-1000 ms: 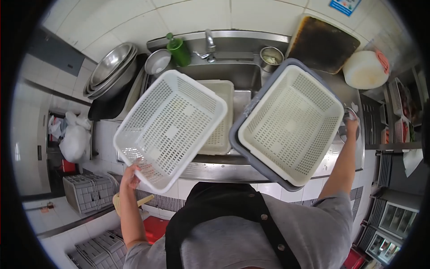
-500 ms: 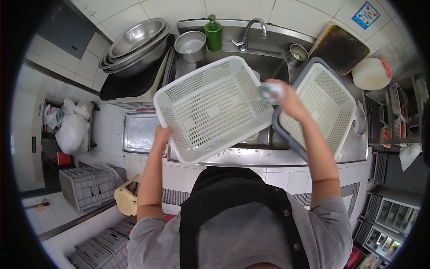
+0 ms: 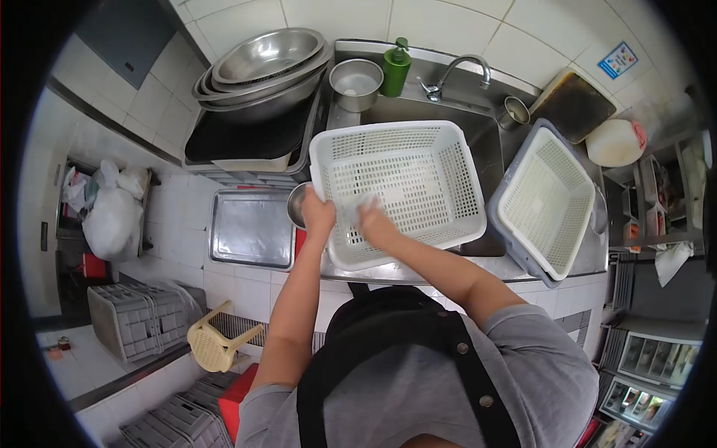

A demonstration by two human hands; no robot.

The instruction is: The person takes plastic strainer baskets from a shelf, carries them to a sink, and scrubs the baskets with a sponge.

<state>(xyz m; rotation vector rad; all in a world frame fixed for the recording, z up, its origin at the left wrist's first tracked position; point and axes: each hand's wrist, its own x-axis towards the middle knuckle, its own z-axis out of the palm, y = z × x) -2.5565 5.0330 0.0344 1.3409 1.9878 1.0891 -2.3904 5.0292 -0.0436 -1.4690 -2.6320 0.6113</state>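
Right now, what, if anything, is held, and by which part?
The left hand grips the white basket by its left rim; the right hand, inside it, is too blurred to tell.

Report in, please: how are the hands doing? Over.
Left hand gripping white basket. Right hand inside it, blurred. Cream basket off right, not blocking.

From here I see the steel surface [image 3: 489,267] bearing a metal pot [image 3: 356,86] beside a green pump bottle [image 3: 396,70], a small metal cup [image 3: 514,113] and, rightward, a grey basket [image 3: 505,231].
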